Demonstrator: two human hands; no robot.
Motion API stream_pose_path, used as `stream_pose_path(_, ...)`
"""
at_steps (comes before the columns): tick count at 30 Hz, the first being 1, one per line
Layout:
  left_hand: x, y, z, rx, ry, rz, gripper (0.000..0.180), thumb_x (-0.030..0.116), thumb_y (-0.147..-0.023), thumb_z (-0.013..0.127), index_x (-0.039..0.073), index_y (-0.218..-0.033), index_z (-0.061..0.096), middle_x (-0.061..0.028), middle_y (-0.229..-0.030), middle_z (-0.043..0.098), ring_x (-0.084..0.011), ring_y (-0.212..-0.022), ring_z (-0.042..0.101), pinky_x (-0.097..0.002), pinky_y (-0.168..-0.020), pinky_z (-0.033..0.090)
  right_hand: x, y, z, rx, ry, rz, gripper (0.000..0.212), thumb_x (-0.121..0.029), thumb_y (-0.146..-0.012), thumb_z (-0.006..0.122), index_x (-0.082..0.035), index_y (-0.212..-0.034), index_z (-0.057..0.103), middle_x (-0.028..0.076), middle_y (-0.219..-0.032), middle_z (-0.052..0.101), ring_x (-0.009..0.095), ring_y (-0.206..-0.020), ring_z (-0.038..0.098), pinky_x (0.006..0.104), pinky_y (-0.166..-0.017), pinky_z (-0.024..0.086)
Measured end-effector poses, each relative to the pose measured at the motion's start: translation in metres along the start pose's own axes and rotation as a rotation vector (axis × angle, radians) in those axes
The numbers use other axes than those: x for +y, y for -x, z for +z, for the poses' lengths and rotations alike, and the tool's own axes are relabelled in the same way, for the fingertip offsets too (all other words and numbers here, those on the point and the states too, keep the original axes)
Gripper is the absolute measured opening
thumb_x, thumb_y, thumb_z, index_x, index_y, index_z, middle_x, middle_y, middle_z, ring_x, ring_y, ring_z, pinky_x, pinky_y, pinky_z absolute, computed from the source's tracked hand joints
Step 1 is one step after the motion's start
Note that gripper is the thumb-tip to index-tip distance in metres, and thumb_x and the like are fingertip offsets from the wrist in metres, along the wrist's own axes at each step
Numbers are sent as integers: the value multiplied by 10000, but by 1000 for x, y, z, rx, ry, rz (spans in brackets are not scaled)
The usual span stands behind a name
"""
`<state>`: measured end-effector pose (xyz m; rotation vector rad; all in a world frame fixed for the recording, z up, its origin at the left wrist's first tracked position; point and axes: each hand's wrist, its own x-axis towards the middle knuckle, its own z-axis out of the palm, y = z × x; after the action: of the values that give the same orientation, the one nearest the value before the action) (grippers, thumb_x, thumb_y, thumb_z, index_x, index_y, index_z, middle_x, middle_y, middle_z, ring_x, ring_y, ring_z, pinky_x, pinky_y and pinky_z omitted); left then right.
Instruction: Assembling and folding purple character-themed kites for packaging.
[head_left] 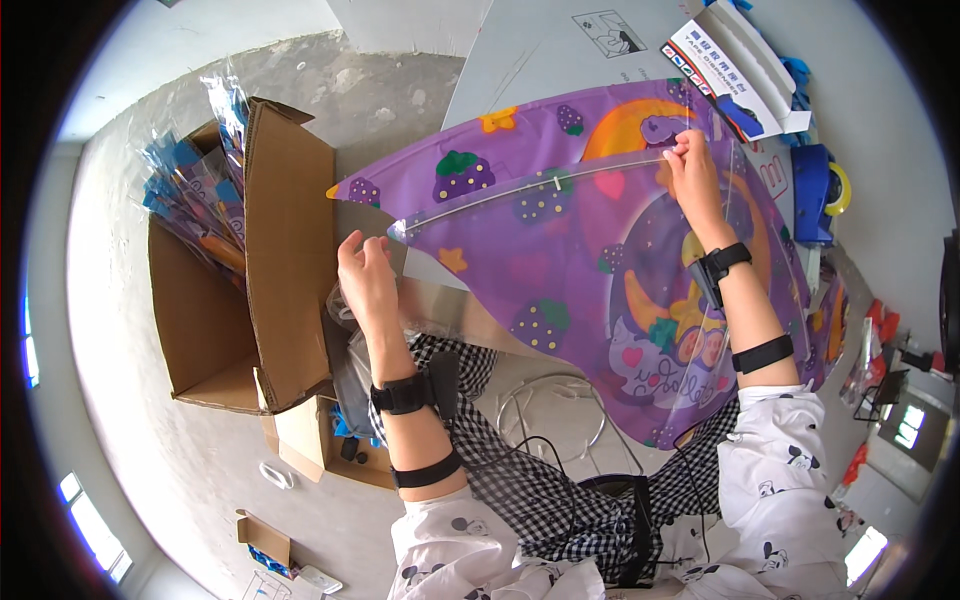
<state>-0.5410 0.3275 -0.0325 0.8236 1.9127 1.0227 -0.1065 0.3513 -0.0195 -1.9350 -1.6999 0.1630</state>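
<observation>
A purple kite [585, 200] printed with a moon, stars, hearts and berries spreads over the table's edge and down over my lap. Across one of its layers runs a thin pale rod [500, 196] with a small white piece near its middle. My right hand [695, 185] pinches the rod near its right end, over the upper right part of the fabric. Just below the kite's left corner is my left hand [367, 285], its fingers curled in. Whether anything is between those fingers is hidden. A gap shows between this hand and the corner.
To the left stands an open cardboard box [290, 250] full of clear-wrapped packages [205, 195]. A blue tape dispenser [812, 195] and an opened printed carton [735, 70] are on the grey table [520, 60] at the right. Small boxes [265, 545] lie on the floor.
</observation>
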Motion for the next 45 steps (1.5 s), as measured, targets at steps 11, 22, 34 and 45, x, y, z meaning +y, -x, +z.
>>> stream_pose_path(11,22,11,16,-84,337,-214,781,228,-783,817,-43,-1377,390,-84,-970,651,-128,-822,609,-266,-721,463,13,1,0,56,-47,15,272,-36,-873,653,-8,-1070,468,134,-886,576,275,-806,592,368,-746,495)
stream_pose_path(22,19,11,27,-117,272,-151,633,114,-802,791,-3,-1334,469,-33,-935,663,-87,-806,596,-235,-704,455,13,-2,-13,88,8,-10,263,-2,-863,617,-24,-1087,481,150,-989,568,314,-851,598,393,-781,495)
stream_pose_path(34,13,8,29,-96,298,-118,398,77,-829,753,-13,-1179,585,-6,-795,625,-64,-683,568,-205,-582,444,-214,84,64,-253,-219,-562,395,-91,-884,526,41,-1256,544,170,-1342,529,295,-1305,464,409,-1082,381)
stream_pose_path(45,17,9,23,-120,321,-125,322,54,-861,716,-16,-1147,586,8,-765,617,-54,-654,553,-205,-536,419,-235,91,99,-242,-49,-631,440,-114,-888,481,72,-1284,522,175,-1383,500,277,-1346,424,402,-1134,328)
